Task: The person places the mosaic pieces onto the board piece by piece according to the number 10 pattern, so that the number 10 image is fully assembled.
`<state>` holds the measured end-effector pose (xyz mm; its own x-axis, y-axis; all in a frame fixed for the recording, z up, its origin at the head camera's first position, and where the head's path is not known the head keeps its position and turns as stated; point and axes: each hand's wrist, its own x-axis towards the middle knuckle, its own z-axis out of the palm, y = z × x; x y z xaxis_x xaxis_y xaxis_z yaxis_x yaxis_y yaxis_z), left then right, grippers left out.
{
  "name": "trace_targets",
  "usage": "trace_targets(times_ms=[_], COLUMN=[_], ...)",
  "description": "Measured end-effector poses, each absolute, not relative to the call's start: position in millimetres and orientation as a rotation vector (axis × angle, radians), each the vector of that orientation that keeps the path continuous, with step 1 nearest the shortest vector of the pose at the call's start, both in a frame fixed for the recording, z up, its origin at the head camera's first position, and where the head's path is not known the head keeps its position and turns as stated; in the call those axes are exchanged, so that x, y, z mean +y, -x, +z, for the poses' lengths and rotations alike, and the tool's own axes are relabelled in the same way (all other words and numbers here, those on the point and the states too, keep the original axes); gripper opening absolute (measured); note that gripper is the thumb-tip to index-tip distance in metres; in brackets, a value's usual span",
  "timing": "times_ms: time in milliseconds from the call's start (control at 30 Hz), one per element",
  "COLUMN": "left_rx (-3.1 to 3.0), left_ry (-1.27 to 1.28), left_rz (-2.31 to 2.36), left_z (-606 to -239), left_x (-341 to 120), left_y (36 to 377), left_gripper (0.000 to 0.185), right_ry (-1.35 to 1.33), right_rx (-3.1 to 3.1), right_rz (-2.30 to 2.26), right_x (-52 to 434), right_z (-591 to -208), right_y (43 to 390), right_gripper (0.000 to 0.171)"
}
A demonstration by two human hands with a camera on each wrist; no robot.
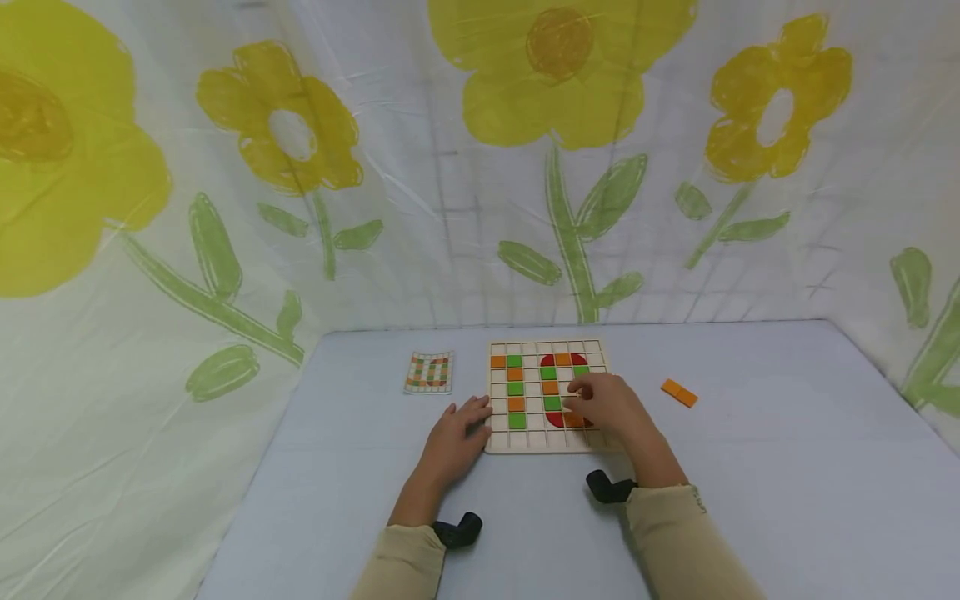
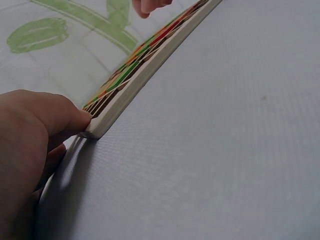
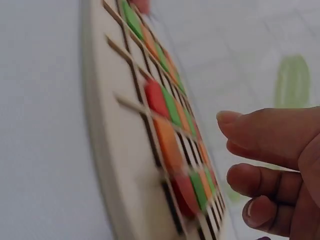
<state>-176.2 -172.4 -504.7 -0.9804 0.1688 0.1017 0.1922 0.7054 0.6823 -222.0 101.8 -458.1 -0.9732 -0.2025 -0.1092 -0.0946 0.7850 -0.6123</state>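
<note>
A square wooden grid board [image 1: 536, 442] lies on the table, with orange, green and red tiles set in its cells. The tiles form a column at left and a ring with rounded red corners at right. My left hand [image 1: 455, 442] rests at the board's left edge; in the left wrist view its thumb [image 2: 70, 117] touches the near corner. Over the board's right part hovers my right hand [image 1: 609, 407], its fingers loosely bent. Nothing shows between the right thumb [image 3: 265, 130] and fingers in the right wrist view. That hand hides some right-side cells.
A small patterned card [image 1: 429, 372] lies left of the board. Two orange tiles [image 1: 679, 393] lie side by side to its right. Behind the table [image 1: 360, 400] hangs a white cloth [image 1: 420, 183] with yellow flowers.
</note>
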Motion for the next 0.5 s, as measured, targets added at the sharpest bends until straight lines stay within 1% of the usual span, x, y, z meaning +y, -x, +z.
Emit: trace_targets(times_ms=[100, 300, 500], left_rx=[-2.879, -2.879, -2.882], left_ry=[0.3, 0.285, 0.294], left_rz=[-1.132, -1.14, -1.139], left_z=[-505.4, -505.9, -506.2], left_x=[-172.3, -172.1, -172.0], left_y=[177.4, 177.4, 176.4], left_gripper=[0.035, 0.035, 0.035], right_ry=[0.16, -0.102, -0.321], right_rx=[2.828, 2.9, 2.929], right_rz=[-0.967, -1.014, -1.019], right_x=[130.2, 179.3, 210.9], right_z=[-457.9, -461.0, -466.1], right_y=[227.4, 227.5, 219.4], right_gripper=[0.032, 0.042, 0.05])
